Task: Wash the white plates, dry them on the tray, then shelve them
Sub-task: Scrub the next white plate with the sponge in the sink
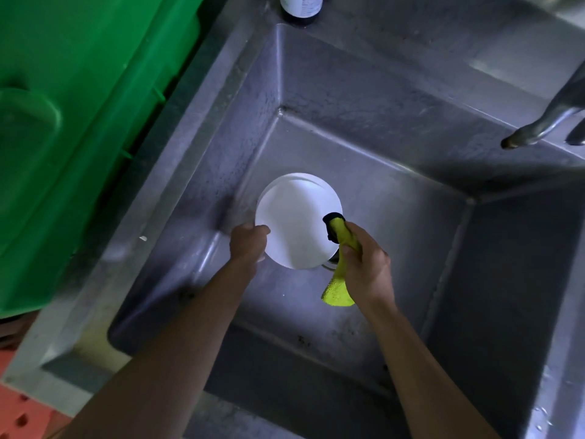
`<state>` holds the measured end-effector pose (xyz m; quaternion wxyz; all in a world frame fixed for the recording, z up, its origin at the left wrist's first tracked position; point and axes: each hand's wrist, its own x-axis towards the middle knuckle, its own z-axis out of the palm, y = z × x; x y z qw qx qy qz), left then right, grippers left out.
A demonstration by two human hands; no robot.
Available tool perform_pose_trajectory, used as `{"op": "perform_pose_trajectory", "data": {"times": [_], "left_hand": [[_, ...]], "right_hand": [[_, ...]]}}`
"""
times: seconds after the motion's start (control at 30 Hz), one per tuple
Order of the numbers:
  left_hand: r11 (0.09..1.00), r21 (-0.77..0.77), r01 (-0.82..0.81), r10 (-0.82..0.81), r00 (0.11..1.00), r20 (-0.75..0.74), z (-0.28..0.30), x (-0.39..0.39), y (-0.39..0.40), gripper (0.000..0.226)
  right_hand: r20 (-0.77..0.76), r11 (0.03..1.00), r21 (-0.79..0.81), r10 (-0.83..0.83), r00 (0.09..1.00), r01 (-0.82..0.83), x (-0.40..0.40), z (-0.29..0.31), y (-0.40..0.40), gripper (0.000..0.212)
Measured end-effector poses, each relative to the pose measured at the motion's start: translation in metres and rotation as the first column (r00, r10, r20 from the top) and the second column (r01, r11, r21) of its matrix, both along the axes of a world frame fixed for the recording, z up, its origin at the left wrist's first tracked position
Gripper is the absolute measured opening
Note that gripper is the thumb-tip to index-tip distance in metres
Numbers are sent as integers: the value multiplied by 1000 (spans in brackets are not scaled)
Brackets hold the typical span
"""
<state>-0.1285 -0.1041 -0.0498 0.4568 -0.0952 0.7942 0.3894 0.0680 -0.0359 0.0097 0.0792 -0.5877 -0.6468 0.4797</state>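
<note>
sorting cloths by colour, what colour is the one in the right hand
Yellow cloth with a dark edge, head view.

A deep steel sink carries everything, its basin lying under both hands. A dark bottle stands on its rim, far beyond the hands. A green bin sits beside the sink, left of the left hand.

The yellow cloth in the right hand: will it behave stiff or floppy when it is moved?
Probably floppy: the yellow cloth droops below the right hand that grips it. It seems light, since it hangs freely. Its fuzzy surface suggests it grips rather than slips.
</note>
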Motion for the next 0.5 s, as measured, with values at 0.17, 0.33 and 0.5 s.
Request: {"op": "perform_pose_trajectory", "data": {"times": [0.17,0.33,0.5], "left_hand": [[994,40,-97,94,993,64,3,10,-3,22],[989,45,-142,133,977,165,8,17,-7,26],[987,73,-146,126,966,227,17,24,-9,28]], "right_hand": [[20,1000,-4,21,1000,-21,2,0,-2,40],[-25,999,9,44,999,-44,8,5,-4,41],[-36,999,4,36,999,-35,18,18,-8,40]]}}
